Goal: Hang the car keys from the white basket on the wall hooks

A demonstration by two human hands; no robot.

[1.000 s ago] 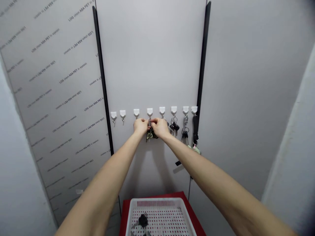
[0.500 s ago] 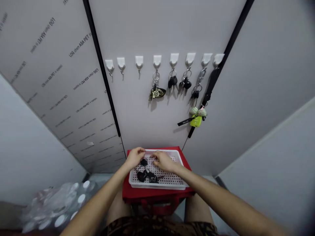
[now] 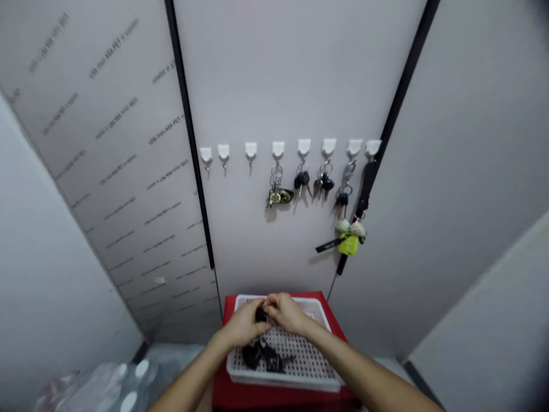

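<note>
Over the white perforated basket (image 3: 306, 383), my left hand (image 3: 245, 326) is closed round a small black set of keys (image 3: 260, 314), mostly hidden by the fingers. My right hand (image 3: 286, 313) meets it from the right, fingertips pinched together at the same keys; what exactly they grip there is blurred. Below my left hand, more black key items (image 3: 268, 356) lie in the basket's near left part. On the wall ahead, white hooks (image 3: 278, 149) form a row. A gold-coloured key bunch (image 3: 278, 196) hangs from one, and black-headed keys (image 3: 302, 179) from its right neighbour.
The basket stands on a red box or stool (image 3: 257, 397). Farther right hang more keys (image 3: 323, 183), a black strap (image 3: 368, 183) and a lime-green tag (image 3: 348, 244). The three left hooks (image 3: 251, 151) carry nothing. Wrapped bottles (image 3: 128, 395) stand on the floor at left.
My hands have come together over the basket, and my left hand has taken hold of the black keys. The view has tilted up, so the hooks and basket appear lower.
</note>
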